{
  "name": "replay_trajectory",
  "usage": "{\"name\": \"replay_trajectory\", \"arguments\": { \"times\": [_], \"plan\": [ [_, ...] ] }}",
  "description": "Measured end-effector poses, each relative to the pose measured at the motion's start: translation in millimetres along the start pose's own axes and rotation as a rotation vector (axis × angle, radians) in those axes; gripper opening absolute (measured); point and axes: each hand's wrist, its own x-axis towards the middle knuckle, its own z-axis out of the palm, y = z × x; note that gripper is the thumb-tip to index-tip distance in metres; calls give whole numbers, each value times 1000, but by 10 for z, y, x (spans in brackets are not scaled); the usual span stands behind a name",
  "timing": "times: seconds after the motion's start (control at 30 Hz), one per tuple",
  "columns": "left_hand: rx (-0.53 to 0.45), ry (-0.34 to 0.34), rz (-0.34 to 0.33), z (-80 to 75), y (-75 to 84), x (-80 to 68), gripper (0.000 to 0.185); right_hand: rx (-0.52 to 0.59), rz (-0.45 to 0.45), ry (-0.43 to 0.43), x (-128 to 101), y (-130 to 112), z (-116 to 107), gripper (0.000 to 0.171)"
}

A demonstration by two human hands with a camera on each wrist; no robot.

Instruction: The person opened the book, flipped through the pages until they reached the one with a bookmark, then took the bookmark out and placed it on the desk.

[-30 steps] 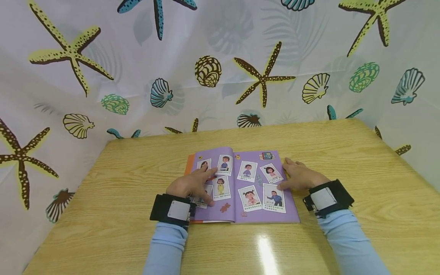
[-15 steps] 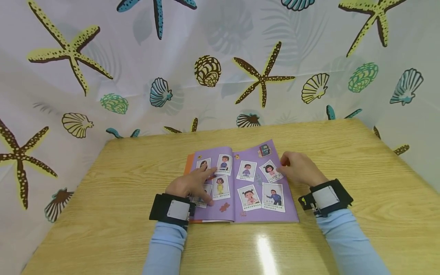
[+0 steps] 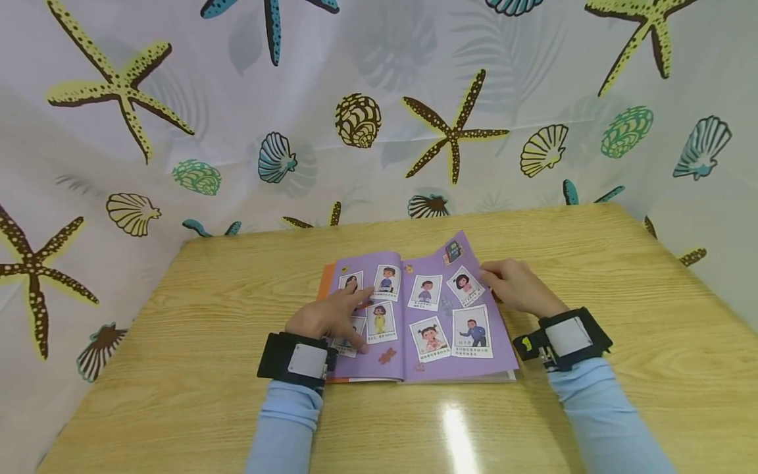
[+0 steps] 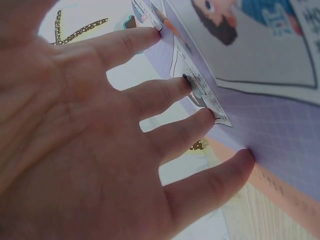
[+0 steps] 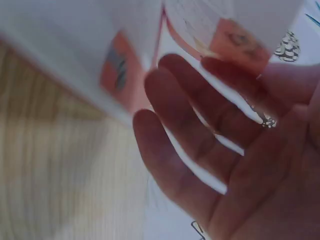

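An open picture book (image 3: pixel 432 263) with purple pages and framed cartoon figures lies on the table. My left hand (image 3: pixel 331 319) rests on its left page, fingers spread; in the left wrist view the fingertips (image 4: pixel 245 157) touch the purple paper. At the book's right side my right hand (image 3: pixel 521 286) pinches the edge of the right page (image 3: pixel 447 365), which is lifted and bent, its far corner raised. The right wrist view shows the thumb and index finger on the lifted page's underside (image 5: pixel 240 45), the other fingers loosely curved below it.
The wooden table (image 3: pixel 225 296) extends around the book on all sides. Behind it hangs a white cloth (image 3: pixel 320 79) printed with starfish and shells. Black straps with pale patches (image 3: pixel 308 361) sit on both wrists.
My right hand has gone from resting along the right page's edge to pinching it. The page's outer edge has risen and curled. The left hand has stayed in place.
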Motion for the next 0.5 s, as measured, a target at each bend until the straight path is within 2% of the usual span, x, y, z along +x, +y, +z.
{"name": "replay_trajectory", "arguments": {
  "times": [0.13,0.27,0.37,0.5],
  "plan": [
    [-2,-3,5,0,-8,16,106,219,-96,-133,-14,-93,6,52],
    [-6,2,-4,7,-12,21,106,315,-176,-274,-2,-221,74,61],
    [-2,8,-15,14,-8,17,106,279,-173,-375,2,-321,166,62],
    [15,11,-5,14,-10,20,105,107,-212,-451,-6,-402,322,55]
  ]
}}
